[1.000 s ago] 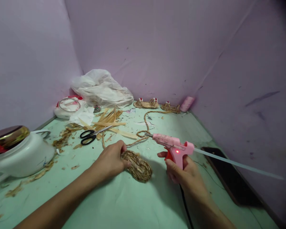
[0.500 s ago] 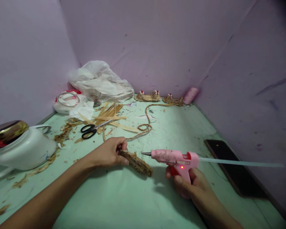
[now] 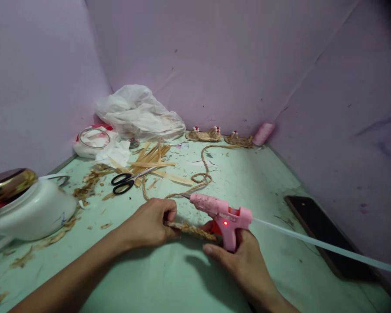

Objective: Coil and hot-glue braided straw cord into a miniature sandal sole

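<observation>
My left hand [image 3: 154, 221] pinches one end of a small flat piece of braided straw [image 3: 193, 230], held just above the table. In my right hand [image 3: 241, 256] is a pink hot glue gun [image 3: 220, 213], its red light lit and a long clear glue stick [image 3: 313, 241] coming out of the back. The gun's nozzle points left, above the straw piece and close to my left hand. My right fingers are at the far end of the straw piece; whether they touch it I cannot tell. A twisted straw cord [image 3: 206, 163] curves across the table behind my hands.
Black-handled scissors [image 3: 124, 184] lie by loose straw strips [image 3: 153, 158]. A plastic bag [image 3: 140, 113], small beaded straw slippers [image 3: 203, 136] and a pink thread spool [image 3: 263, 134] are at the back. A white pot [image 3: 45, 213] stands left; a phone [image 3: 326, 234] lies right.
My right hand has moved left with the glue gun, bringing it over the straw piece. The straw piece has turned more level and edge-on in my left hand.
</observation>
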Demonstrator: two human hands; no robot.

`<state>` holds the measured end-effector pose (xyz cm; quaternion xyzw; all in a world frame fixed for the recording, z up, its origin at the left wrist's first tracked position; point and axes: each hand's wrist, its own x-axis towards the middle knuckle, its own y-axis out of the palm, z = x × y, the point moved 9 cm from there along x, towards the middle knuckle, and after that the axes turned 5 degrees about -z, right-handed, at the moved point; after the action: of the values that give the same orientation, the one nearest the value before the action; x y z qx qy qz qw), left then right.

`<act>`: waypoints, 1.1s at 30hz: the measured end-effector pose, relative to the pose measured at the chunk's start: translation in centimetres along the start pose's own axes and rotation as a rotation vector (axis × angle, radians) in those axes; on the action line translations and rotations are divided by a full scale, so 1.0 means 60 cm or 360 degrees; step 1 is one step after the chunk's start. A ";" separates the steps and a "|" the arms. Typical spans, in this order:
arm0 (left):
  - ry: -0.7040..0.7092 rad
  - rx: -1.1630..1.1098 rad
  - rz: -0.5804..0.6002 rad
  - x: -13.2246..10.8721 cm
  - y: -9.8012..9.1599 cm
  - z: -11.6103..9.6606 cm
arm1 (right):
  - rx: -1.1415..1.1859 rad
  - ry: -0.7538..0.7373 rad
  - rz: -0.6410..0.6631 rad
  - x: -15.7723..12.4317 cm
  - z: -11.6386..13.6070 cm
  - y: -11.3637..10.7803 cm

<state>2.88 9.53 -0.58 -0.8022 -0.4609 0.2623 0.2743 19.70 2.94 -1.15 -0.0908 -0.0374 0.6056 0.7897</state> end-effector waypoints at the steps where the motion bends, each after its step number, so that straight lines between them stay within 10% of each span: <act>1: 0.0004 -0.0004 0.0021 -0.003 0.000 0.000 | -0.0002 0.0022 -0.0026 0.002 -0.003 -0.001; 14: 0.0150 -0.0403 -0.0305 -0.015 -0.024 -0.037 | 0.0097 0.0020 0.0030 0.032 -0.007 0.009; 29: 0.0877 -0.0200 -0.0713 -0.046 -0.052 -0.098 | 0.0124 0.0139 0.0062 0.041 0.004 0.018; 33: 0.0615 -0.0451 -0.0571 -0.034 -0.045 -0.079 | 0.0098 0.0151 0.0090 0.042 0.006 0.020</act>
<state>3.57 7.92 4.99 -0.7733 -0.5666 -0.0148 0.2842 19.20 5.72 -1.14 -0.0960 0.0214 0.6236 0.7755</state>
